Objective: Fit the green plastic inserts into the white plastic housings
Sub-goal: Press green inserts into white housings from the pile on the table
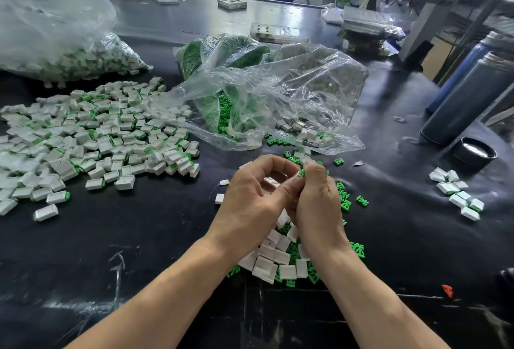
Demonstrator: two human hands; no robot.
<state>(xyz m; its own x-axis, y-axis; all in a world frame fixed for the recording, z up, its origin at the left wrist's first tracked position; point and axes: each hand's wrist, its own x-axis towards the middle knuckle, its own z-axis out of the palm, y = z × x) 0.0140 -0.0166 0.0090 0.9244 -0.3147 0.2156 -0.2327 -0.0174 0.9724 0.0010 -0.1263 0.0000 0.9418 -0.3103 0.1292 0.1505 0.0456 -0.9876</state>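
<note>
Above the black table [155, 237], just in front of a loose heap of parts, the two hands meet fingertip to fingertip. The right hand [317, 204] pinches a green insert [301, 173] at its fingertips; only a sliver of green shows between thumb and forefinger. The left hand [250, 201] curls toward it, its thumb meeting the right hand's fingertips; a pale shape shows inside the curl, but whether that is a white housing held in the palm I cannot tell.

The step in hand looks like the mating of one insert with one housing. The next move probably calls for lining the green piece up with the housing's open end and pressing it in squarely until it seats, since a tilted insert would likely jam.

Supplies lie close: unfitted white housings [272, 259] and loose green inserts [346, 201] are mixed in the heap under the wrists. To the left spreads a broad pile of finished pieces [105, 137], white with a green edge showing, and a smaller cluster [459, 195] sits well apart to the right. A clear plastic bag [264, 92] beyond the hands holds more green and white parts, and another bag [55, 42] lies at far left. Dark cylindrical flasks [467, 92] lie at the right edge.

No brand, label or writing is readable anywhere.
</note>
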